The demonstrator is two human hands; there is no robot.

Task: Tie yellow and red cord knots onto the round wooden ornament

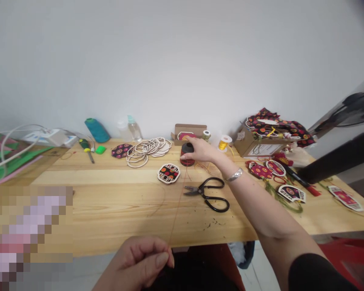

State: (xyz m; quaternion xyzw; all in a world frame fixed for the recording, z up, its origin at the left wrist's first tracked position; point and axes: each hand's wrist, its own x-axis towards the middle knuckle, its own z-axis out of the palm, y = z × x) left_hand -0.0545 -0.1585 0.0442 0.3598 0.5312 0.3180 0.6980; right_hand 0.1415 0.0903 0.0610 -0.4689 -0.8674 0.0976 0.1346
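**Left hand (139,258) pinches a thread (177,214); right hand (197,149) rests on a spool (187,155)**

The left hand is at the near edge of the wooden table (115,210), just off the edge, its fingers curled closed and its thumb pressed against them with the thread caught between. The right arm reaches far across the table, with a silver bangle (234,175) at the wrist. The right hand is loosely open, not clenched, with its fingers laid across the black top of the spool of red thread. The thread runs taut from the left hand over the table up to the spool, which stands just under the right hand.

Black-handled scissors (206,195) lie just right of the thread, with loose snippets (212,223) nearer the edge. Left of the spool are a patterned wooden tag (169,173) and a pile of thin wooden rings (148,149). Behind the spool is a small cardboard box (189,132), and a gold spool (224,142) stands to its right. Patterned cloth pouches (259,169) lie further right, below a larger box (251,145) heaped with fabric.
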